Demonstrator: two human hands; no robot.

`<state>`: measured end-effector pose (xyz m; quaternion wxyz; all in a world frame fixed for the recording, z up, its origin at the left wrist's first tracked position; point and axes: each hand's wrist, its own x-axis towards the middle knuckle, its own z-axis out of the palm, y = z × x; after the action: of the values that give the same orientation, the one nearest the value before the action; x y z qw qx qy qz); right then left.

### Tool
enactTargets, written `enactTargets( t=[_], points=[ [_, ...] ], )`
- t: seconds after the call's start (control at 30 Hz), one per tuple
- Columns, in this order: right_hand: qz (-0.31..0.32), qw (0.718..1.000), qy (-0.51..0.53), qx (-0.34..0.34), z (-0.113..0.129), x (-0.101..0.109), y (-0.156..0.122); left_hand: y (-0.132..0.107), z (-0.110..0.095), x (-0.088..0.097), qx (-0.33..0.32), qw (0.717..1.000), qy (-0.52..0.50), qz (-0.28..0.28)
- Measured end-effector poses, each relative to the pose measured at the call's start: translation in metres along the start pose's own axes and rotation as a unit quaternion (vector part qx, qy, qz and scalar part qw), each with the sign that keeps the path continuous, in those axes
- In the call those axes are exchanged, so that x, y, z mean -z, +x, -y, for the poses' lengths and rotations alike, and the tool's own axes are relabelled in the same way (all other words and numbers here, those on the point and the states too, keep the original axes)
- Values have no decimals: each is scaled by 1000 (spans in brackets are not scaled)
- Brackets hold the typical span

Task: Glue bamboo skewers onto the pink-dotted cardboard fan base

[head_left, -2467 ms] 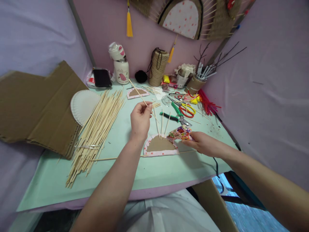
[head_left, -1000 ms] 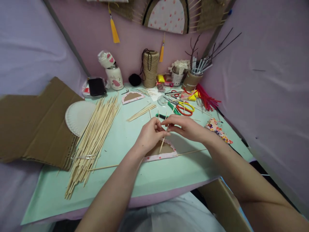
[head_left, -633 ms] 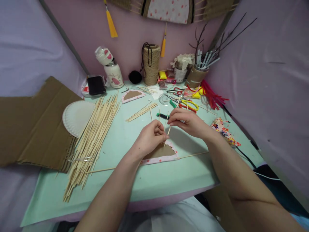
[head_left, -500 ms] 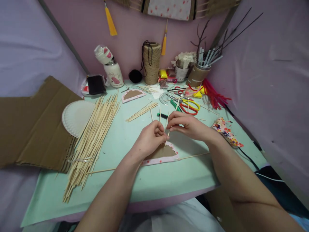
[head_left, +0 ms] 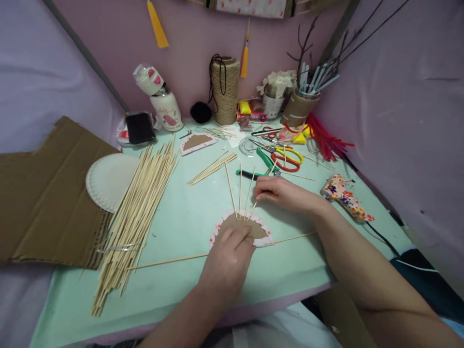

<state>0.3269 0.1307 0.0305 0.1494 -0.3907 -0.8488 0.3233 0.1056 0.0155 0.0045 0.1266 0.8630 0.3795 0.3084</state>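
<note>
A half-round cardboard piece [head_left: 259,231] with a white, pink-dotted edging lies in front of me. Several thin bamboo sticks [head_left: 240,191] fan out from its middle toward the back, and long sticks extend from both its sides. My left hand [head_left: 232,256] rests on the cardboard's lower part, fingers stretched out and laid on its surface. Pinched in my right hand [head_left: 273,191] is the rightmost stick [head_left: 253,209] of the fan, its lower end at the cardboard near the other sticks. The right fingertips partly hide that stick.
At left lie a big bundle of bamboo sticks [head_left: 139,212], a paper plate [head_left: 108,179] and brown cardboard [head_left: 47,193]. Green-handled pliers [head_left: 250,174] and scissors [head_left: 290,157] lie behind my right hand. A flower-patterned glue gun [head_left: 346,198] is at right. A twine spool [head_left: 226,92] stands at the back.
My left hand has come away from the sticks and moved down onto the cardboard, uncovering the fan. My right hand still holds its stick, now leaning further right. The view has shifted slightly.
</note>
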Motion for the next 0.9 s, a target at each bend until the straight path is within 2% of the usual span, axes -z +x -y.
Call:
enactTargets(
  t=[0.2, 0.5, 0.9],
  points=[
    [1, 1000, -2, -11, -3, 1, 0, -5, 7, -5, -12, 1000, 16, -17],
    [11, 1000, 1, -24, -7, -2, 2, -3, 8, -5, -20, 999, 16, -25],
    [17, 998, -32, -48, -4, -4, 5, -6, 8, -7, -15, 1000, 22, -12]
  ],
)
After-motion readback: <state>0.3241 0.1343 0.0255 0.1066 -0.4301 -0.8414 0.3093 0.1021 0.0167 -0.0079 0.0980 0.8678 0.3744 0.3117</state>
